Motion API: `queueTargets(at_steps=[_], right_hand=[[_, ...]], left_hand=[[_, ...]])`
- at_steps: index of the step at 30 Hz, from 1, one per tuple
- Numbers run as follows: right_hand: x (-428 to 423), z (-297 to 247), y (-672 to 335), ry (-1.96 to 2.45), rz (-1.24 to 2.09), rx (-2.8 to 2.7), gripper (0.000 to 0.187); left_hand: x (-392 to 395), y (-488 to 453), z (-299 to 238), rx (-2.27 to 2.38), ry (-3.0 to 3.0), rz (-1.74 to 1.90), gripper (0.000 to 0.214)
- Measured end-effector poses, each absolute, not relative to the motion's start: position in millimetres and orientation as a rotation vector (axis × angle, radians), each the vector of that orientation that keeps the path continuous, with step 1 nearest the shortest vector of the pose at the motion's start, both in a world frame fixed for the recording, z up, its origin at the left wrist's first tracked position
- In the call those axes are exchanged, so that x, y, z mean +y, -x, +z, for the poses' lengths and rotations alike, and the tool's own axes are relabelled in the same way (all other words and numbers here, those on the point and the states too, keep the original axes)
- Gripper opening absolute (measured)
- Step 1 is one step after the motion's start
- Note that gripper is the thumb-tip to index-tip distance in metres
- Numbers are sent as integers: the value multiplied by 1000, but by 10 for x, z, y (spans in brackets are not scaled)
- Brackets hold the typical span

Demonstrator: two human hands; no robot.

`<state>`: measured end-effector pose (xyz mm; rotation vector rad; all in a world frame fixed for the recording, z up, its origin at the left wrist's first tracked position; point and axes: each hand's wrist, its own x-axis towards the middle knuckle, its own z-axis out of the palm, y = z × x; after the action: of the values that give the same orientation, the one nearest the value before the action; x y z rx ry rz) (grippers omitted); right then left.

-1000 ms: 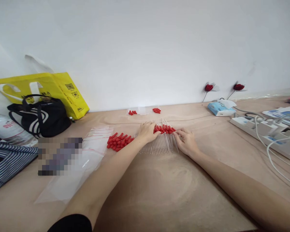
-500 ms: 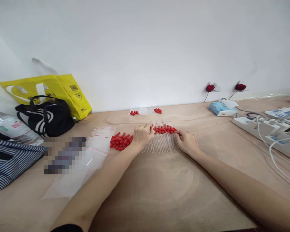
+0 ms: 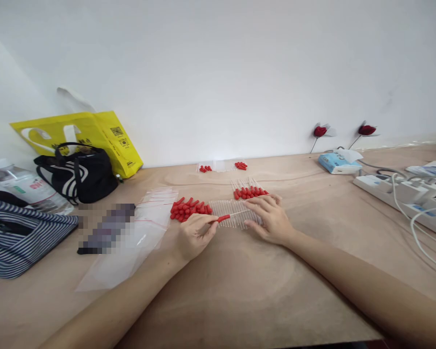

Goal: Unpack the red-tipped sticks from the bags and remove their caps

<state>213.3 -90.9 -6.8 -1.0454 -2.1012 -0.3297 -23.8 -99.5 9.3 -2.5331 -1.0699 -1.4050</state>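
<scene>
My left hand [image 3: 194,234] pinches a clear dropper with a red bulb [image 3: 223,218] by the bulb end, its thin tube pointing right. My right hand [image 3: 267,218] lies with fingers spread flat on a row of clear dropper tubes [image 3: 228,208]. Behind that hand sits a row of droppers with red bulbs fitted [image 3: 250,192]. A loose pile of red bulbs [image 3: 189,209] lies just beyond my left hand.
Clear zip bags [image 3: 145,228] lie left of the pile. More red bulbs [image 3: 241,166] sit near the wall. A black bag [image 3: 78,174], a yellow bag [image 3: 94,133], a water bottle [image 3: 25,186] and striped cloth [image 3: 18,237] fill the left. Power strips with cables [image 3: 403,194] and a tissue pack [image 3: 339,162] lie right.
My left hand drew back toward me from the capped row, now pinching one red-bulbed dropper. My right hand opened and settled flat on the clear tubes. The view shifted slightly left.
</scene>
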Motion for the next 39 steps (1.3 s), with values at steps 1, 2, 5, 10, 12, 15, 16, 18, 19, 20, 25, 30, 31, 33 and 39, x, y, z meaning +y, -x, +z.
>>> queueTargets(at_steps=[1,2,5,10,12,15,16,18,19,20,25,30,31,33,39], right_hand=[[-929,-68,-2082,992,-357,-2147,37],[-939,-74,-2036,953,-383,-2171,35],[-929,-112,-1949,874,-435,-2166,23],[-902,-159,-1924,772,-503,-2167,26],[-904,-167,-1917,752,-531,-2187,31],[-909,-170,-1891,716,-544,-2221,35],[-912,-169,-1880,702,-539,-2229,35],[-921,-165,-1861,672,-518,-2235,31],[-928,-163,-1854,662,-504,-2234,30],[-935,-161,-1852,653,-490,-2231,28],[-979,-158,-1877,612,-468,-2231,25],[-1001,-159,-1902,591,-492,-2221,21],[-1004,-160,-1906,587,-501,-2219,21],[-1011,-162,-1918,576,-526,-2213,22],[-1045,-163,-1947,527,-597,-2205,27]], left_hand=[[-1004,235,86,-1035,2552,-1412,11],[-1007,232,81,-994,2572,-1418,11],[-1000,234,74,-876,2641,-1414,11],[-1007,237,79,-944,2667,-1254,13],[-1011,220,72,-985,2695,-1106,17],[-997,186,41,-982,2715,-981,16],[-989,178,29,-980,2710,-974,17],[-973,168,7,-971,2693,-993,17],[-969,167,-1,-958,2686,-1007,17],[-968,168,-4,-939,2684,-1016,17],[-1004,183,16,-898,2729,-930,18],[-1038,185,48,-849,2757,-856,20],[-1041,184,54,-834,2762,-839,21],[-1048,182,67,-811,2769,-795,22],[-1065,178,80,-750,2743,-768,25]])
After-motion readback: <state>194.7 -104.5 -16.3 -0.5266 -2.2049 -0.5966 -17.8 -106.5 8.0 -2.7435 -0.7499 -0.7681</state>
